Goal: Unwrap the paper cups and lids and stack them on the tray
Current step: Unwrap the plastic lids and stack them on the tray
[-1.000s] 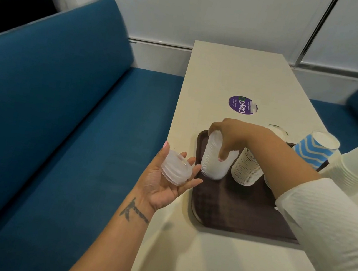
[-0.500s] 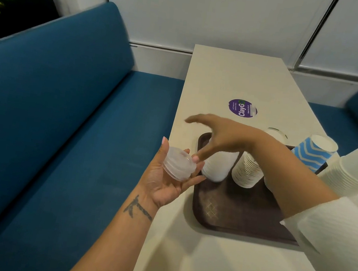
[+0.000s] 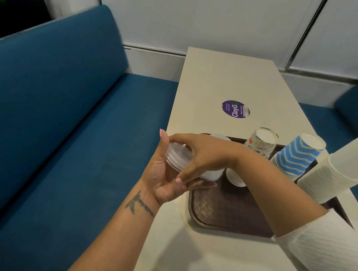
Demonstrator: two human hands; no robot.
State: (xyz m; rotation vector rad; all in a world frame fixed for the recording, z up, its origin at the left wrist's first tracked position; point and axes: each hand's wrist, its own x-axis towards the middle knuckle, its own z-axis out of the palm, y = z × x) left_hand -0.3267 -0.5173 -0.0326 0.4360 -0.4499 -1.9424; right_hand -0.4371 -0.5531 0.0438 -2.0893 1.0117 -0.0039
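Forearm first: your bare left arm, a dark tattoo at the wrist, rises from the bottom of the view, and your left hand [image 3: 167, 179] sits palm up just off the near left corner of the dark brown plastic tray [image 3: 227, 212]. In that palm lies a short stack of clear plastic lids [image 3: 177, 158], cradled by loosely curled fingers with the thumb upright behind it. Your right hand [image 3: 203, 154], reaching across from a white textured sleeve [image 3: 326, 257], closes over the same stack, thumb on its far edge and fingertips down at its near edge, so both hands have hold of the lids.

Your right arm crosses over the tray and hides much of what stands there. Behind the hand you can make out a taller white stack of lids [image 3: 215, 153] standing on the tray, and just beside it an upside-down stack of white paper cups [image 3: 236, 179]. Farther back are an inverted patterned cup stack [image 3: 262, 141] and a blue-and-white zigzag cup stack [image 3: 296, 155], both leaning. At the right edge a tall stack of plain white cups [image 3: 342, 166] tilts toward you.

The cream rectangular table [image 3: 226, 80] carries a round purple sticker [image 3: 235, 109] beyond the tray. Blue upholstered bench seating [image 3: 61, 120] runs along your left.
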